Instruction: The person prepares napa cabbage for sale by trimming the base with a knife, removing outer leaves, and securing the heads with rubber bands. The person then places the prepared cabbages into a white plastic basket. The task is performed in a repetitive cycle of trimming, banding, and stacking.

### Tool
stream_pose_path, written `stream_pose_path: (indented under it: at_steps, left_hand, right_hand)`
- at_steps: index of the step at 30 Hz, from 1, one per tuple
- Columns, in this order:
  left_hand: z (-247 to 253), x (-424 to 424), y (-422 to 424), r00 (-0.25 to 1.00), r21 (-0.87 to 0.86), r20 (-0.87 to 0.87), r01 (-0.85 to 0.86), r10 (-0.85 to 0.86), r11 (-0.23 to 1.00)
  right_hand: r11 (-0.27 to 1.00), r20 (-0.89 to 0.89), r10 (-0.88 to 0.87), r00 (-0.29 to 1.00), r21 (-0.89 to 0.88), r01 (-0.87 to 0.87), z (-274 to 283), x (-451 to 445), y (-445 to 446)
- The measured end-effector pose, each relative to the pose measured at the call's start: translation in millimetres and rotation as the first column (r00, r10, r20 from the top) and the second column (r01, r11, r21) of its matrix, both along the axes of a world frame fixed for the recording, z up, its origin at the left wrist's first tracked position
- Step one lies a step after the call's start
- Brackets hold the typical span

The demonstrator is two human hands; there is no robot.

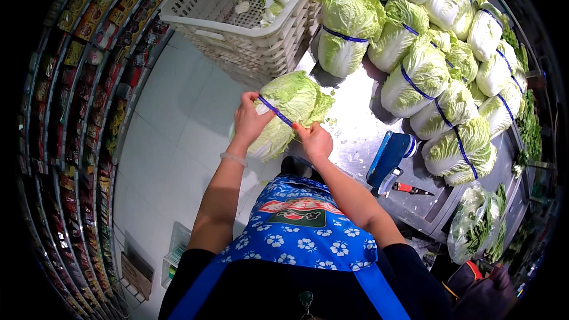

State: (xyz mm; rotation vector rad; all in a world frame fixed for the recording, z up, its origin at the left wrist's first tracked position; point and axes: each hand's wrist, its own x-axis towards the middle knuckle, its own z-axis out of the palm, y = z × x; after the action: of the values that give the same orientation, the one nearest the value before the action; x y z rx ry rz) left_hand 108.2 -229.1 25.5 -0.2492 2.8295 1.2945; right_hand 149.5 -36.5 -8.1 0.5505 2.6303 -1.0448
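A napa cabbage (293, 93) is in front of my body, left of the metal table. A blue printed tape (276, 112) runs across its leaves. My left hand (250, 120) grips the cabbage's left side, its thumb on the tape. At the tape's other end, my right hand (316, 141) pinches the band between thumb and finger, close against the leaves. The cabbage's underside and what supports it are hidden. Right of my hands on the table stands a blue tape dispenser (383, 160), and a knife with a red and black handle (402, 187) lies beside it.
Several taped napa cabbages (344, 31) are piled on the metal table (351, 131). A white plastic crate (266, 31) with leaf scraps stands ahead. Bagged greens (474, 226) lie at right. Stocked shelves (89, 75) line the left, beyond the tiled floor (164, 120).
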Motion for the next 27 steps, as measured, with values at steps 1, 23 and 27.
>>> stream_pose_path:
  at_steps: [1,23,27]
  left_hand:
    - [0,-1,-1,1.0,0.013,0.02,0.0,0.0,1.0]
    - [14,-22,-43,0.881,0.753,0.239,0.096,-0.407,0.651]
    - [-18,-25,-86,0.927,0.67,0.282,-0.006,-0.247,0.742]
  right_hand:
    - [1.0,-0.019,0.016,1.0,-0.003,-0.016,-5,1,2]
    - [0.51,0.145,-0.253,0.957,-0.82,0.259,-54,13,-13]
    - [0.42,0.129,-0.27,0.954,-0.876,0.238,-62,8,-28]
